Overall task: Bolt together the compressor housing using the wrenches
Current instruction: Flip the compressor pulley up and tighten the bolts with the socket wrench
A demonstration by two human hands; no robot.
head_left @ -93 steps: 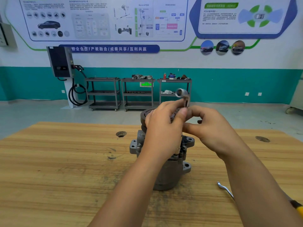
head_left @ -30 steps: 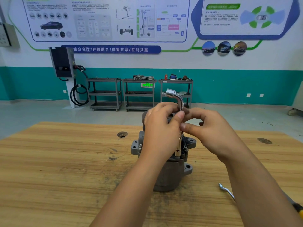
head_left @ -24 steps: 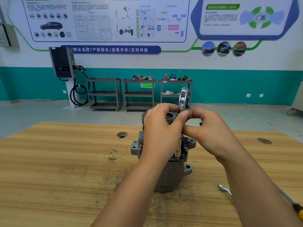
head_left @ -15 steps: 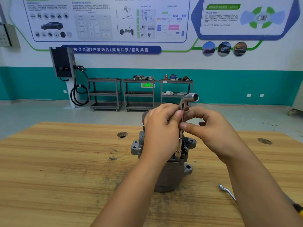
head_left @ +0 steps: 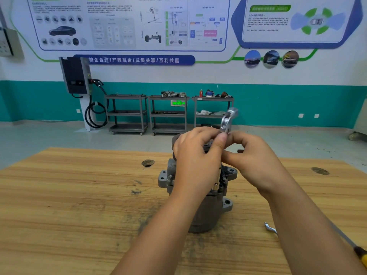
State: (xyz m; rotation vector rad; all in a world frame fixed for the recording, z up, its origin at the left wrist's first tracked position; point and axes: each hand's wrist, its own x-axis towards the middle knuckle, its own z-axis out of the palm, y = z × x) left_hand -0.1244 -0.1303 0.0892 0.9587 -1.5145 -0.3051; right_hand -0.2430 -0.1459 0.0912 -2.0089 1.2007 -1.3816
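In the upper left of the frame a dark wall charger point(head_left: 76, 76) hangs with its black cable looped below it. To its right three grey metal carts point(head_left: 168, 114) stand in a row against the teal wall, under wide printed posters point(head_left: 129, 22). The wooden bench point(head_left: 79, 195) fills the lower half of the frame, with a small dark hole point(head_left: 148, 162) in its top left of centre. Just right of that hole, near the middle of the frame, the grey compressor housing point(head_left: 209, 211) stands upright on the bench, its bolted flange showing on both sides of the left wrist. The left hand point(head_left: 195, 161) reaches over the housing top, and its thumb and fingers pinch the shaft of an L-shaped socket wrench point(head_left: 226, 122) just under the bend. The wrench stands nearly upright, its bent head above both hands and its lower socket end down on the flange at the housing's right side. The right hand point(head_left: 256, 161) meets it from the right, its fingers curled and its forefinger and thumb closed on the same shaft. At the lower right a second wrench point(head_left: 270, 228) lies on the bench, mostly hidden by the right forearm. Beyond it, at the frame's right edge, lies a screwdriver point(head_left: 360, 257) with a yellow and black handle.
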